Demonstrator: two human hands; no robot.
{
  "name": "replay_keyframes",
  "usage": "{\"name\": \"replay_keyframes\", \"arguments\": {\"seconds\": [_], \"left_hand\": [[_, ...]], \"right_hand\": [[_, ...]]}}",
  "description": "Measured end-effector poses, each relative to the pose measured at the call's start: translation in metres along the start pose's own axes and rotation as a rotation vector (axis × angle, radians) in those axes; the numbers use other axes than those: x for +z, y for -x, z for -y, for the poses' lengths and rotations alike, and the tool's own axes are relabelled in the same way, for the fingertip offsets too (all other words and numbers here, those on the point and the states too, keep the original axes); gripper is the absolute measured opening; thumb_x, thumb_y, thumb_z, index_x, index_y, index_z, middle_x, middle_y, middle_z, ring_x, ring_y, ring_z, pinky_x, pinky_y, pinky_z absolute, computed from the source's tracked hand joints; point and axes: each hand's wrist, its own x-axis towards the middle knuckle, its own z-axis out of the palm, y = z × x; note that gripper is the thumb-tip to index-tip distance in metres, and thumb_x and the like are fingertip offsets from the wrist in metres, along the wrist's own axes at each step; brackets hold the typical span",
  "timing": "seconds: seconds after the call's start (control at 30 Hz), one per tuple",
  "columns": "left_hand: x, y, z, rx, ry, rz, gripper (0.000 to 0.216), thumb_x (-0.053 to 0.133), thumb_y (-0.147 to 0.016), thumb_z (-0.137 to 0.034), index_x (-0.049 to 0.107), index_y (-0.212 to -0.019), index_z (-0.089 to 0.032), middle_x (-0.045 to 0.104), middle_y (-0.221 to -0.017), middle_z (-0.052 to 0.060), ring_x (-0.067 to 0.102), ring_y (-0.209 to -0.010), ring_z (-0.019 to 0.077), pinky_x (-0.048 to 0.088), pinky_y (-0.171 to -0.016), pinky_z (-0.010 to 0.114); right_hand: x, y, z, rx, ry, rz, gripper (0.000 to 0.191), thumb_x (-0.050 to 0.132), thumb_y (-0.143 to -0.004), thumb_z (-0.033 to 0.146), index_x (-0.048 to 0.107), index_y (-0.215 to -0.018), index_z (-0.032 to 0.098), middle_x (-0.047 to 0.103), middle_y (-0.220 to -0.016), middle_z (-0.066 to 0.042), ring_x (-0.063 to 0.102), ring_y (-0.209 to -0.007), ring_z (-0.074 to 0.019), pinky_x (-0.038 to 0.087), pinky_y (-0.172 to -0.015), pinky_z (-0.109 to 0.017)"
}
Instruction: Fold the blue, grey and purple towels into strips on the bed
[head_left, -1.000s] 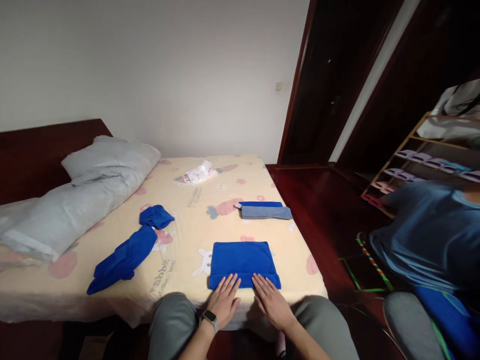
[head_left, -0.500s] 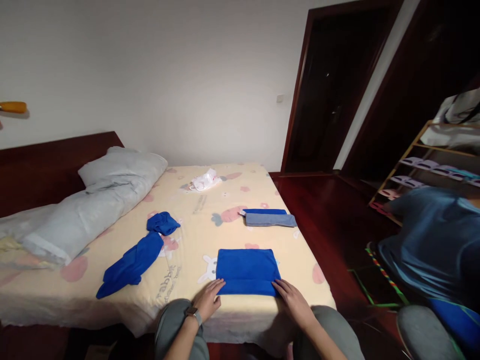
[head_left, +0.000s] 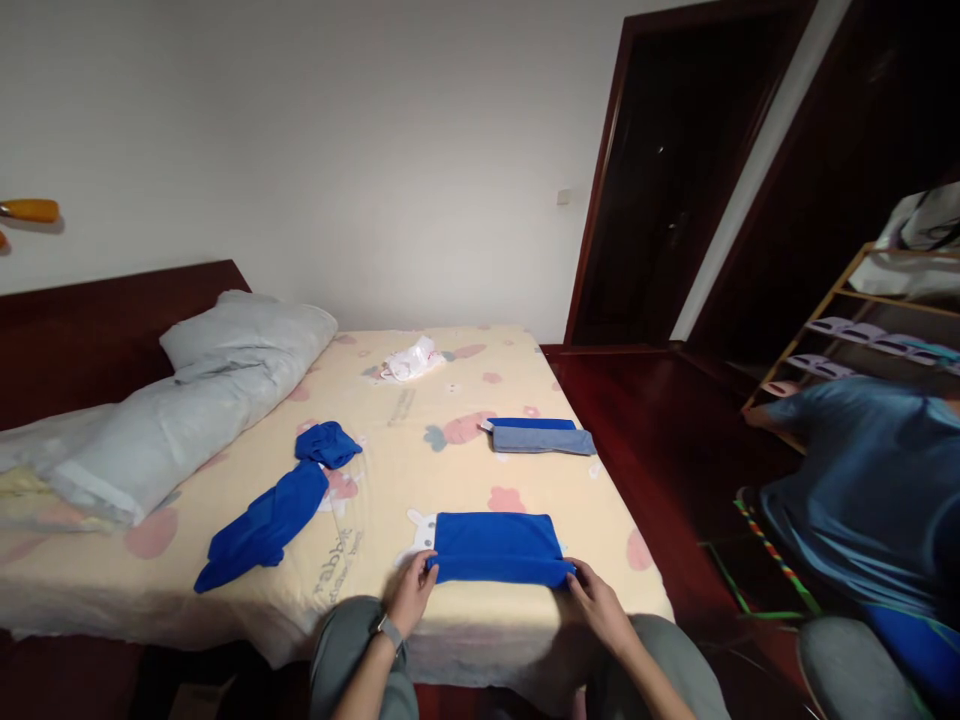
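Observation:
A blue cloth (head_left: 495,535) lies flat near the front edge of the bed, its near edge turned up into a narrow fold. My left hand (head_left: 411,594) pinches the left end of that fold, a watch on its wrist. At the right end, my right hand (head_left: 595,597) grips the fold between thumb and fingers. Farther back on the right lies a folded cloth (head_left: 540,438), grey-blue on top with blue behind it. To the left rest a long crumpled blue cloth (head_left: 266,520) and a bunched blue cloth (head_left: 328,444).
The bed (head_left: 405,470) has a cream patterned sheet. On it are a grey quilt (head_left: 202,400) at the left and a white plastic bag (head_left: 414,360) at the back. At the right, a person in a blue shirt (head_left: 862,480) bends near a shoe rack (head_left: 847,290).
Both hands have taken hold of the blue cloth's near edge and lifted it into a fold. The cloth now looks shorter from front to back. The person at the right has shifted slightly.

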Motion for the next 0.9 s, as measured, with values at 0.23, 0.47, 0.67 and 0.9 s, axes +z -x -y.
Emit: {"name": "replay_keyframes", "arguments": {"seconds": [0.23,0.47,0.67,0.9], "left_hand": [[0.017,-0.006,0.009,-0.098,0.039,-0.100,0.034,0.046,-0.095,-0.043,0.061,-0.117,-0.023,0.075,-0.099,0.006,0.072,-0.095,0.0207,0.056,-0.082,0.031],[0.031,-0.008,0.017,-0.132,0.253,-0.157,0.051,0.060,-0.081,-0.051,0.062,-0.120,-0.018,0.077,-0.099,0.009,0.073,-0.095,0.0235,0.058,-0.087,0.034],[0.025,-0.012,0.017,-0.169,0.146,-0.079,0.046,0.044,-0.091,-0.042,0.065,-0.120,-0.014,0.078,-0.093,0.009,0.074,-0.081,0.0223,0.059,-0.077,0.035],[0.015,-0.006,0.008,-0.034,-0.246,-0.259,0.030,0.059,-0.089,-0.039,0.073,-0.111,-0.024,0.078,-0.100,0.007,0.068,-0.105,0.0286,0.052,-0.096,0.042]], "right_hand": [[0.008,-0.004,-0.001,0.125,0.039,-0.037,0.058,0.032,-0.092,0.062,0.048,-0.130,0.021,0.074,-0.112,-0.013,0.070,-0.106,-0.0268,0.052,-0.094,-0.038],[0.008,-0.007,0.007,0.114,0.013,-0.080,0.056,0.034,-0.091,0.065,0.050,-0.125,0.023,0.075,-0.107,-0.011,0.071,-0.102,-0.0262,0.052,-0.090,-0.036],[0.005,-0.007,0.014,0.049,0.081,-0.081,0.044,0.032,-0.095,0.058,0.051,-0.121,0.027,0.076,-0.091,-0.006,0.073,-0.086,-0.0257,0.054,-0.078,-0.034],[0.008,-0.005,0.011,-0.043,0.380,-0.195,0.039,0.033,-0.099,0.049,0.058,-0.114,0.023,0.072,-0.081,-0.007,0.069,-0.077,-0.0268,0.051,-0.069,-0.035]]}}
